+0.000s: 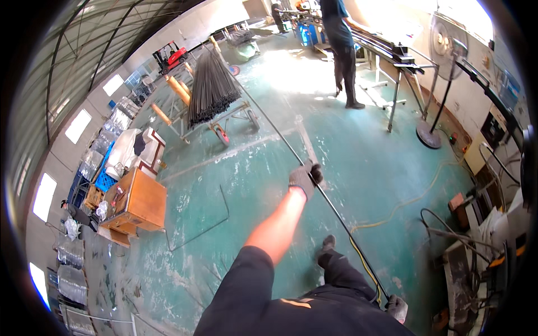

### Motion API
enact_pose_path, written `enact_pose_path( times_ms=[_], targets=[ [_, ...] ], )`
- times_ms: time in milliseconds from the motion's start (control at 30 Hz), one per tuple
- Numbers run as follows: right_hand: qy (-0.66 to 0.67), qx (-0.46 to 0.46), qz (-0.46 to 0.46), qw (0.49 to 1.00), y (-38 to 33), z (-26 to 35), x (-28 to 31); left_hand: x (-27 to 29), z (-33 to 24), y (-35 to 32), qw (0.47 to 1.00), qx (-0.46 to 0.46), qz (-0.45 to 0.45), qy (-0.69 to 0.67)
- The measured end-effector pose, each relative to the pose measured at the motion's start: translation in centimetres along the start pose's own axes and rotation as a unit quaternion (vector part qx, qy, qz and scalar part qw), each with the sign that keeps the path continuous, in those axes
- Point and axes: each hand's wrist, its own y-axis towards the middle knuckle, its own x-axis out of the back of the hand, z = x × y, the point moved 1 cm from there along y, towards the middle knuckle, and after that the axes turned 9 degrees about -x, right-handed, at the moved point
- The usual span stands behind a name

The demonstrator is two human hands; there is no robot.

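Observation:
A long thin dark steel rod (280, 140) runs from a bundle of like rods on a wheeled rack (210, 89) at the back down to my waist. My left hand (305, 178), in a grey work glove, reaches forward and grips the rod midway. My right hand (397, 307), also gloved, holds the rod's near end at the lower right, beside my hip. My dark trouser leg and shoe (327, 246) show below the rod.
A bent wire frame (196, 224) lies on the green floor. A wooden crate (137, 204) stands at left. Another person (342, 50) works at a long metal table (392, 59) in back. A pedestal fan (445, 45), yellow cable (409, 201) and machine (487, 246) are at right.

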Motion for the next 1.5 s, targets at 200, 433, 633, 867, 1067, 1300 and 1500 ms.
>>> enact_pose_path(
  times_ms=[200,433,633,867,1067,1300,1500],
  targets=[
    [-0.021,0.074,0.147,0.986,5.5,29.7,-14.9,7.7,-1.1,13.0,0.996,0.082,-0.014,-0.009],
    [-0.005,0.178,0.305,0.936,6.5,59.6,-26.6,10.2,-17.0,31.5,0.989,-0.009,-0.094,0.110],
    [-0.034,0.112,0.355,0.927,4.6,74.0,-30.3,13.4,-29.2,47.6,0.986,-0.029,-0.077,0.145],
    [0.043,0.150,0.361,0.919,5.5,100.8,-48.0,18.9,-41.6,56.9,0.996,-0.050,-0.018,0.068],
    [-0.260,0.559,0.127,0.777,7.9,126.3,-66.8,31.7,-47.4,58.7,0.997,-0.049,-0.037,0.046],
    [0.023,0.388,0.185,0.903,10.0,142.1,-72.9,36.3,-44.4,56.8,0.987,0.074,-0.096,0.101],
    [0.054,0.235,0.376,0.894,7.6,118.2,-72.7,45.5,-38.5,57.1,0.913,0.088,0.161,0.365]
  ],
)
